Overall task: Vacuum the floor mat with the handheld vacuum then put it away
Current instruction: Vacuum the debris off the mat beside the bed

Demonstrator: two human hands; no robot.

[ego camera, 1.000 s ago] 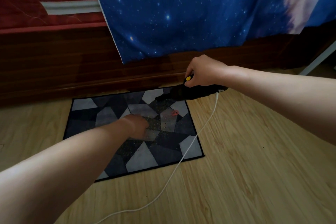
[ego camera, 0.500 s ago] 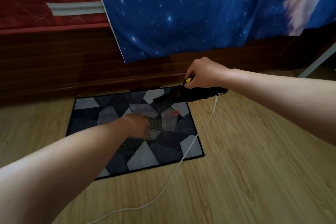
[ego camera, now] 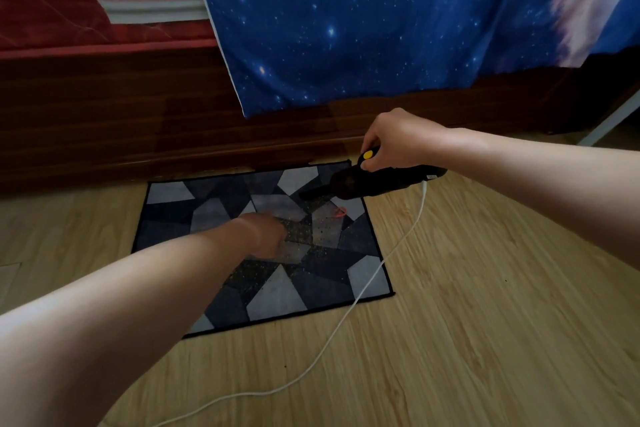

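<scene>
While our right hand (ego camera: 398,139) wraps its fingers round the handheld vacuum (ego camera: 374,182) over the floor mat (ego camera: 166,215), far right corner, its nozzle points left toward specks (ego camera: 322,229) beside our left hand (ego camera: 266,234), whose fingers we cannot tell.

The right arm reached in from the right, forearm bare. The right hand (ego camera: 398,140) was curled from above round the handle of the vacuum (ego camera: 388,180). The left arm stretched forward from the lower left, and the left hand (ego camera: 268,236) rested back-up on the mat (ego camera: 166,218), its fingers too blurred to read.
</scene>
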